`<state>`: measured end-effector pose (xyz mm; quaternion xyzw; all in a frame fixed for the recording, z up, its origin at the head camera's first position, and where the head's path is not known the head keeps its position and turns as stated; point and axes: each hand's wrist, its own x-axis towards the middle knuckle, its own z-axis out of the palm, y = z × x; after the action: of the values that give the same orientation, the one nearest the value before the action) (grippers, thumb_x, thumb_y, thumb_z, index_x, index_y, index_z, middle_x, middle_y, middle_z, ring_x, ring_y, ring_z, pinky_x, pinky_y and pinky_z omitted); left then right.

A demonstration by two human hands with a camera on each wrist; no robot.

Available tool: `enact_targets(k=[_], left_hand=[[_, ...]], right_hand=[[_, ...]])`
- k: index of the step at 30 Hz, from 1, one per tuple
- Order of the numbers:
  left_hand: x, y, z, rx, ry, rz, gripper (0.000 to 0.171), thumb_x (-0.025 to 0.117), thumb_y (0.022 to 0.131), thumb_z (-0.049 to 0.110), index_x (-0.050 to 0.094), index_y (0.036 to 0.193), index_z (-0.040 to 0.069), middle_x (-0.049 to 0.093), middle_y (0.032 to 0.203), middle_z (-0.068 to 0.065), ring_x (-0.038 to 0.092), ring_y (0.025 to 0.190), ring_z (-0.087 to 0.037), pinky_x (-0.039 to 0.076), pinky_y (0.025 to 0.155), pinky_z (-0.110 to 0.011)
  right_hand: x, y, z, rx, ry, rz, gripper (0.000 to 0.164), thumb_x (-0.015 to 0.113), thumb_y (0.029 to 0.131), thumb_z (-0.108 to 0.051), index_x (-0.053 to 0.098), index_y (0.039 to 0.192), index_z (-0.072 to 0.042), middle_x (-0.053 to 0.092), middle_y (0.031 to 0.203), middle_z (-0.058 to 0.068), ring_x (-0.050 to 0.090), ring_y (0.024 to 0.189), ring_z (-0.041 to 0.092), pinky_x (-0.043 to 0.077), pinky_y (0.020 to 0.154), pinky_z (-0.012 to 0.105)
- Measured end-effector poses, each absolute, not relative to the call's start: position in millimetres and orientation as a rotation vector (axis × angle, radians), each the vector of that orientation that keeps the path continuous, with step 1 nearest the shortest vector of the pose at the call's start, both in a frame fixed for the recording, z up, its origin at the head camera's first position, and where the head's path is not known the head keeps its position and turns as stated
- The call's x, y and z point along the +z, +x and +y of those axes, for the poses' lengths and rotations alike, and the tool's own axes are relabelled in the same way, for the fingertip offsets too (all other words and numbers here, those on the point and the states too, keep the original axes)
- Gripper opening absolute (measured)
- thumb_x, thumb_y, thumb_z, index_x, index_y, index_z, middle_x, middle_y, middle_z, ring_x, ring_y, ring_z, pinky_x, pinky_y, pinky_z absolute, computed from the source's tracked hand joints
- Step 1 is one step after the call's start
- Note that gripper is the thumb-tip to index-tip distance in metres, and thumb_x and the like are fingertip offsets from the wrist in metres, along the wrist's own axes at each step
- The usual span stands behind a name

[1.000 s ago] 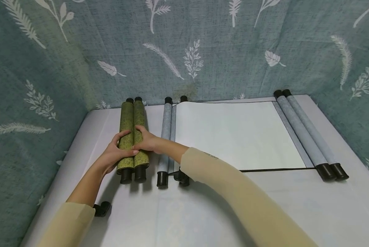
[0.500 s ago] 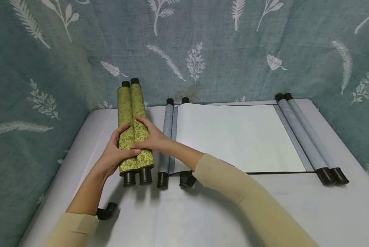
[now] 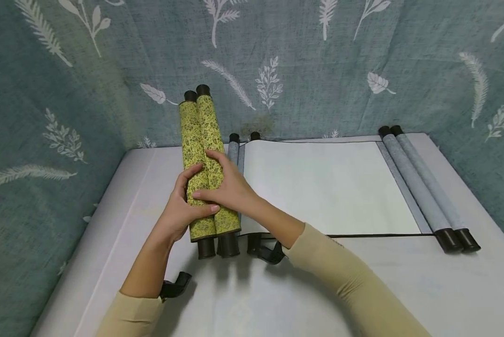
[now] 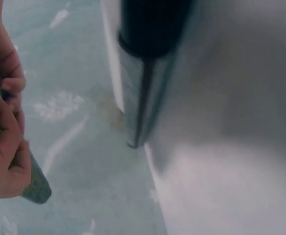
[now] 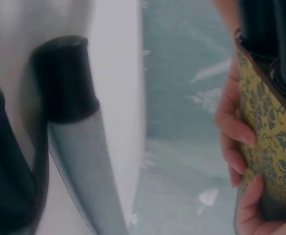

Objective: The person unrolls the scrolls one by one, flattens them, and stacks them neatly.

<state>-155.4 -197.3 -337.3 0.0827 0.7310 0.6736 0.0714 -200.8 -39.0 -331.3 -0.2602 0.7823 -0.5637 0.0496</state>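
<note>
A yellow scroll (image 3: pixel 191 133) with a dark floral pattern is rolled from both ends into two side-by-side rolls with black end knobs. It is raised off the table and tilted, its far end up against the curtain. My left hand (image 3: pixel 181 206) grips the left roll, thumb across the near part. From the other side my right hand (image 3: pixel 232 185) holds the right roll, its thumb reaching over to the left one. Curled fingers (image 5: pixel 235 127) show beneath the patterned scroll (image 5: pixel 275 132) in the right wrist view. The left wrist view catches only the scroll's end (image 4: pixel 37 188).
Behind and right of the raised scroll, an unrolled scroll with white paper (image 3: pixel 319 187) lies on the white table (image 3: pixel 252 299). Grey rollers (image 3: pixel 420 178) with black knobs flank it; the left ones are partly hidden. A leaf-patterned curtain (image 3: pixel 302 103) encloses the back and sides.
Both hands have lifted the yellow scroll off the table, then carried it right, over the left rollers of the unrolled scroll. Its far end has tipped up.
</note>
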Motion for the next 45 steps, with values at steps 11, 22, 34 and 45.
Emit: enact_targets(k=[11, 22, 34, 45], left_hand=[[-331.9, -152.0, -155.4, 2.065, 0.331, 2.198, 0.081, 0.072, 0.079, -0.003, 0.033, 0.145, 0.021, 0.022, 0.152, 0.006, 0.005, 0.143, -0.013, 0.031, 0.106, -0.049], [-334.7, -153.5, -122.5, 2.146, 0.361, 2.045, 0.088, 0.063, 0.073, -0.012, 0.032, 0.148, 0.024, 0.018, 0.154, 0.007, 0.0, 0.143, -0.015, 0.051, 0.068, -0.028], [-354.6, -158.6, -99.1, 2.171, 0.157, 2.051, 0.073, 0.068, 0.077, -0.003, 0.043, 0.14, 0.026, 0.025, 0.151, 0.009, 0.041, 0.122, -0.014, 0.049, 0.073, -0.027], [-354.4, -152.6, -92.1, 2.039, 0.236, 2.296, 0.077, 0.067, 0.075, -0.001, 0.036, 0.141, 0.021, 0.029, 0.148, 0.003, 0.015, 0.142, -0.02, 0.024, 0.107, -0.053]], right_hand=[[-325.2, -189.2, 17.2, -1.963, -0.68, 2.207, 0.095, 0.079, 0.077, -0.016, 0.018, 0.15, -0.021, 0.019, 0.154, -0.004, 0.014, 0.143, 0.015, 0.019, 0.112, 0.05], [-318.9, -187.2, 80.0, -1.942, -0.474, 2.097, 0.096, 0.071, 0.073, 0.004, 0.019, 0.15, -0.023, 0.012, 0.155, 0.0, 0.017, 0.14, 0.03, 0.03, 0.104, 0.052], [-331.2, -185.7, 115.5, -1.948, -0.287, 2.094, 0.072, 0.066, 0.079, 0.004, 0.037, 0.143, -0.014, 0.03, 0.146, 0.007, 0.038, 0.118, 0.025, 0.04, 0.089, 0.037], [-332.0, -179.9, 124.0, -1.832, -0.373, 2.304, 0.077, 0.06, 0.075, 0.011, 0.033, 0.144, -0.01, 0.028, 0.148, 0.01, 0.033, 0.126, 0.029, 0.035, 0.091, 0.043]])
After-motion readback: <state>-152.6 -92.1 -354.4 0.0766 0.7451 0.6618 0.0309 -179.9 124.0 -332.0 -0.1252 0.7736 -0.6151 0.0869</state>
